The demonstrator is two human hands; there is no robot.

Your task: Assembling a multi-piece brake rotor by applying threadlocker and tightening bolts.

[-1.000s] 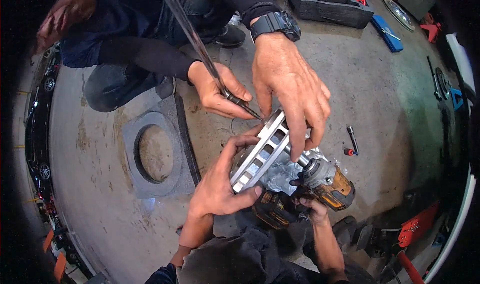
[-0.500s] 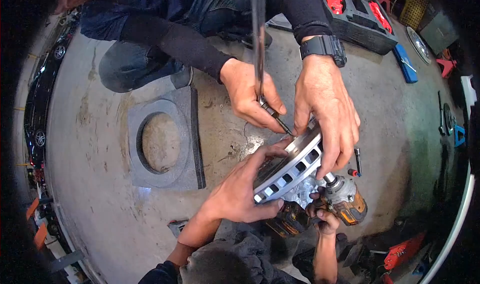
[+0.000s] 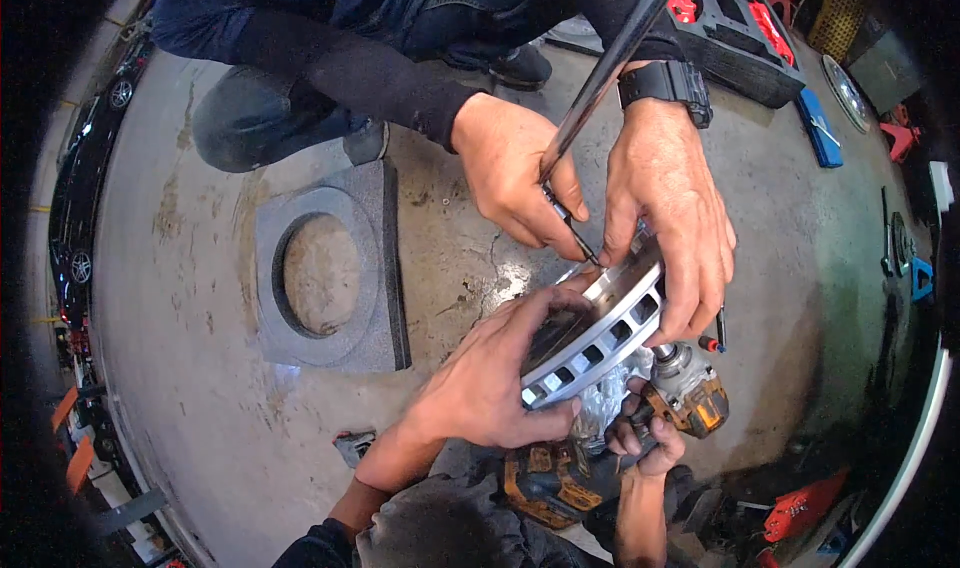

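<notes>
My left hand [image 3: 485, 373] is wrapped round the near left edge of a tilted vented brake disc [image 3: 600, 343], its thumb on the rim. My right hand [image 3: 648, 443] grips a yellow and black impact wrench [image 3: 690, 398] below the disc; its nose points up to the disc's lower right side. Opposite me, a co-worker's watch-wearing hand [image 3: 675, 218] holds the disc's far right edge. The co-worker's other hand [image 3: 515, 173] pinches a long dark tool [image 3: 610, 63] whose thin tip meets the disc's far upper edge. My left fingertips are partly hidden behind the disc.
A grey foam block [image 3: 385, 268] with a round hole lies on the floor to the left. Clear plastic wrap [image 3: 605, 408] is under the disc. A case with red calipers [image 3: 740, 43] and a blue box [image 3: 820, 128] lie at the far right.
The long tool's shaft has swung from nearly upright to leaning right. The disc and the hands on it have shifted slightly to the right, and the impact wrench has turned, its base dropping nearer me.
</notes>
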